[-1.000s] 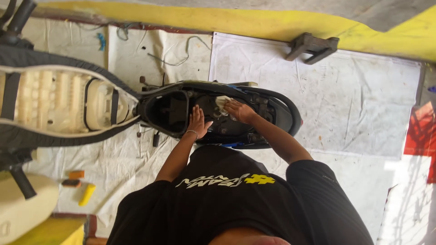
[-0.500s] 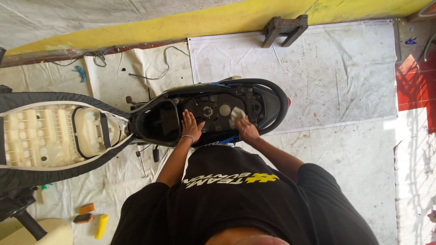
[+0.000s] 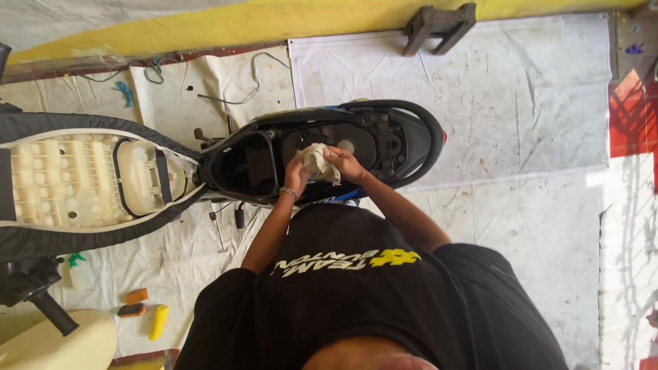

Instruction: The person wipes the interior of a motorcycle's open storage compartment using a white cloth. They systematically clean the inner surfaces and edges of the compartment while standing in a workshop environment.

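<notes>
White, stained sheeting (image 3: 521,103) covers the floor, bordered at the top by a yellow strip (image 3: 205,31) and grey ground beyond. On the sheeting lies the rear body of a scooter (image 3: 329,147), its black under-seat compartment open to view, and to the left the seat (image 3: 82,181) is flipped up so that its cream ribbed underside faces the camera. The person, in a black shirt with printed lettering, leans over the open compartment with both arms stretched forward.

Both hands meet on a crumpled off-white cloth (image 3: 321,164), which sits over the middle of the compartment, just right of the deep storage well (image 3: 245,164). The left hand (image 3: 297,175), a thin bracelet at its wrist, has its fingers curled around the cloth's left edge. The right hand (image 3: 346,163) closes on the cloth from the right, fingers bent over its top.

A dark wooden stand (image 3: 439,26) rests at the top edge of the sheeting. Loose wires (image 3: 226,96) trail near the yellow strip. At lower left, small orange and yellow pieces (image 3: 147,312) lie beside a black handlebar grip (image 3: 48,312).
</notes>
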